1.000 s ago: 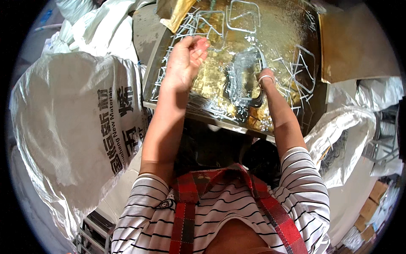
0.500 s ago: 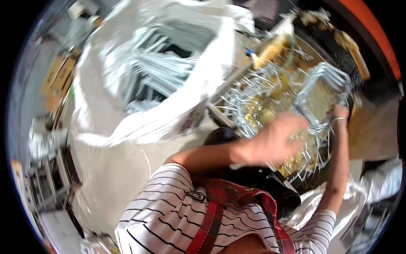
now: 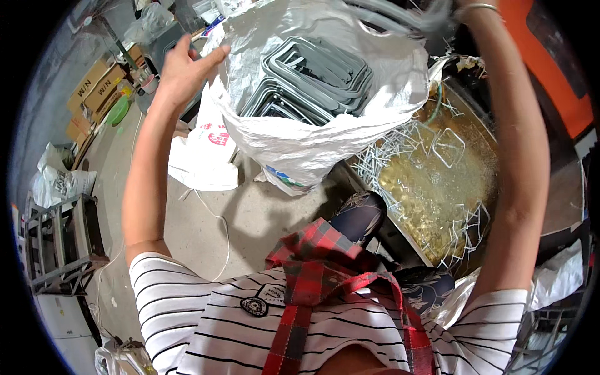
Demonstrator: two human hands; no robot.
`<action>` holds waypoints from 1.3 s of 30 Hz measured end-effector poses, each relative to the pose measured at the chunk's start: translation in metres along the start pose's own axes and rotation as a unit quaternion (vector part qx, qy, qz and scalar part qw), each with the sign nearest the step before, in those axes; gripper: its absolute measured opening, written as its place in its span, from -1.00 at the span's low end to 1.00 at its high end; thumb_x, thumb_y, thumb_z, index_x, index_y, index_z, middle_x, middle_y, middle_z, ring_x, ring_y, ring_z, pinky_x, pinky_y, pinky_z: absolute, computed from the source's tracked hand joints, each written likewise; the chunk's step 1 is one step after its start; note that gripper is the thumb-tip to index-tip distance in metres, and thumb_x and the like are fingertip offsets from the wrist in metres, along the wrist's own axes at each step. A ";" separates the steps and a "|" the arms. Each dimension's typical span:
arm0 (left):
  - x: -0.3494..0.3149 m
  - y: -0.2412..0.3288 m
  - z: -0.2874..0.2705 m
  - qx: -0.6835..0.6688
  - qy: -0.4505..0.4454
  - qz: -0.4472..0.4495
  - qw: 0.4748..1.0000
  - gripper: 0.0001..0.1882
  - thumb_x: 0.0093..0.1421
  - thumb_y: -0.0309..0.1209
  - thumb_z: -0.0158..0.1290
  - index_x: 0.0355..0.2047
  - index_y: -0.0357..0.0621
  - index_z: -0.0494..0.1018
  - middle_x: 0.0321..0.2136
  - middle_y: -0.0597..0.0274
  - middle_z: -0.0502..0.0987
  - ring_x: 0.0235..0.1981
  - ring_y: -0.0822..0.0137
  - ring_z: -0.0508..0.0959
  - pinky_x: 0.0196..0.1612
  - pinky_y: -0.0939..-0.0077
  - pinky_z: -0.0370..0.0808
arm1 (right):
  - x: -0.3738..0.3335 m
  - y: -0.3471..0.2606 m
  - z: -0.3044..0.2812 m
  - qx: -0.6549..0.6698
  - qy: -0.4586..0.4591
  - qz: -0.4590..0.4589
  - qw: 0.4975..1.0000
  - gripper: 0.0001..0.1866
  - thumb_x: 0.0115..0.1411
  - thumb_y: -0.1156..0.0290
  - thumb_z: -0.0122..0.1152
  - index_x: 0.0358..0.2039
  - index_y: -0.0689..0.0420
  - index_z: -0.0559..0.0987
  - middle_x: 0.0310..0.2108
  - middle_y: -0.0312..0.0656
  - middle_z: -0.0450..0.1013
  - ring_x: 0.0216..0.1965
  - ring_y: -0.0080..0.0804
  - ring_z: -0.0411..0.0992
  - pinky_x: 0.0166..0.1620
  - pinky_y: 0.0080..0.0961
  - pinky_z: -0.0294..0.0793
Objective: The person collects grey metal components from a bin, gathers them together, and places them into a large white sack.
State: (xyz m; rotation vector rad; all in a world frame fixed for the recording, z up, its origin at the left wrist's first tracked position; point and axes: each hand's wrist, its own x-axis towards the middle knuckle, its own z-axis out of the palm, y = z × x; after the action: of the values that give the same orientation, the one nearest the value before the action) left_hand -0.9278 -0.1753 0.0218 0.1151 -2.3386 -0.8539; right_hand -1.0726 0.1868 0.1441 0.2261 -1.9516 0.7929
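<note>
My left hand [image 3: 186, 70] is open beside the left rim of a large white woven sack [image 3: 319, 140], its thumb stretched toward the sack's edge. Inside the sack lie several stacks of grey rounded-rectangle plastic frames [image 3: 315, 72]. At the top edge, my right hand [image 3: 473, 7] is partly cut off and blurred. It appears closed on blurred grey frames [image 3: 400, 19] above the sack's far right rim. To the right is a metal tank of yellowish liquid [image 3: 431, 187], with thin white plastic scraps [image 3: 390, 153] along its sides and a thin pale outline in it.
An orange machine part [image 3: 556, 81] stands at the far right. Cardboard boxes [image 3: 103, 87] and a green basin [image 3: 118, 110] are at the left, above a dark metal rack [image 3: 65, 247]. A white cord [image 3: 222, 234] runs across the floor. My knee [image 3: 359, 215] is beside the tank.
My right hand has lifted the stack of frames from the tank up toward the sack. My left hand has gone from over the tank to the sack's left rim.
</note>
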 end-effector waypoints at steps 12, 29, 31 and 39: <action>0.018 -0.047 -0.003 -0.433 -0.065 -0.205 0.875 -0.82 0.11 -0.41 -0.14 -0.51 -0.26 0.38 -0.76 0.36 0.35 -0.92 0.56 0.20 -0.91 0.73 0.09 | -0.192 -0.055 0.109 -0.004 -0.597 -0.088 0.797 -0.75 -0.21 0.44 0.04 -0.54 0.38 0.52 -0.51 0.15 0.43 -0.36 -0.06 0.45 -0.24 -0.41 0.42; -0.026 0.010 -0.021 -0.169 0.164 0.020 0.972 -0.65 0.16 -0.26 -0.11 -0.10 -0.16 0.38 -0.64 0.37 0.31 -0.64 0.65 0.21 -0.63 0.82 0.06 | -0.182 -0.051 0.017 0.225 -0.079 -0.067 0.969 -0.58 -0.14 0.19 0.12 -0.34 0.28 0.48 -0.37 0.01 0.44 -0.33 -0.18 0.44 -0.21 -0.42 0.40; -0.080 0.060 -0.028 -0.297 0.094 0.131 0.941 -0.67 0.16 -0.41 -0.17 -0.08 -0.27 0.34 -0.62 0.35 0.29 -0.64 0.55 0.16 -0.55 0.74 0.16 | -0.190 -0.028 -0.031 0.194 0.076 -0.139 0.968 -0.73 -0.12 0.31 0.13 -0.47 0.26 0.52 -0.52 -0.10 0.47 -0.54 -0.38 0.46 -0.45 -0.57 0.44; -0.195 0.155 0.147 -0.368 -0.298 0.119 0.873 -0.73 0.03 -0.55 -0.01 -0.21 -0.24 0.43 -0.57 0.33 0.43 -0.60 0.61 0.36 -0.53 0.77 0.31 | -0.302 0.153 -0.181 0.053 0.002 0.303 0.952 -0.74 0.02 0.27 0.12 -0.54 0.25 0.52 -0.68 -0.37 0.37 -0.69 -0.70 0.27 -0.60 -0.72 0.26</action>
State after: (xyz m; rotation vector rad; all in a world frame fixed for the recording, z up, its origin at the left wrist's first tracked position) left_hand -0.8404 0.0824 -0.0757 -0.8478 -2.2790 -1.7660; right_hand -0.8612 0.3645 -0.1228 -0.3335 -1.9927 1.2895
